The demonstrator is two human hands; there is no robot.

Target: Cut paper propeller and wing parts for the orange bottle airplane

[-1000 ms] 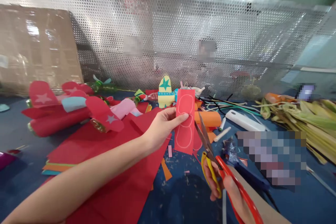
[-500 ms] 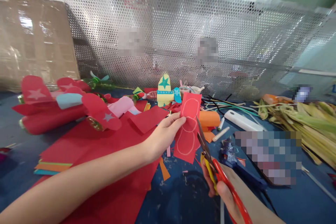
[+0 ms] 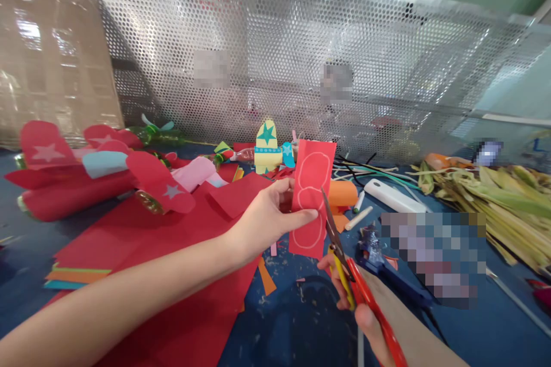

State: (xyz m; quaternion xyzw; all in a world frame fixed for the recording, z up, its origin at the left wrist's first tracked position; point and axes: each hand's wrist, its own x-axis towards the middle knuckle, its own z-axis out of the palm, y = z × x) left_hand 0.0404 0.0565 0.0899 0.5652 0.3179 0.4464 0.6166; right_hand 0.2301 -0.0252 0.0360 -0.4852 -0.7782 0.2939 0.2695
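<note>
A red paper strip point(image 3: 310, 183) with rounded outlines drawn on it in a pale line stands upright in front of me. My left hand point(image 3: 275, 212) pinches it from the left side, the thumb on its face and the fingers behind. My right hand point(image 3: 365, 309) is closed round the red and yellow handles of a pair of scissors point(image 3: 338, 241). The blades point up and rest against the strip's right edge, near where the two outlines meet. They look nearly closed, and I cannot tell whether paper lies between them.
Red paper sheets point(image 3: 172, 298) lie at the left beside a red paper airplane point(image 3: 77, 189). A yellow paper rocket shape point(image 3: 266, 155) stands behind the strip. To the right are a blue glue gun point(image 3: 387, 275), a white tool point(image 3: 394, 196) and dried husks point(image 3: 495, 200). A perforated metal panel point(image 3: 275, 40) closes the back.
My left thumb has slid right across the strip, and its fingers now sit behind it. The strip has tilted and risen a little. The scissors stay by its right edge.
</note>
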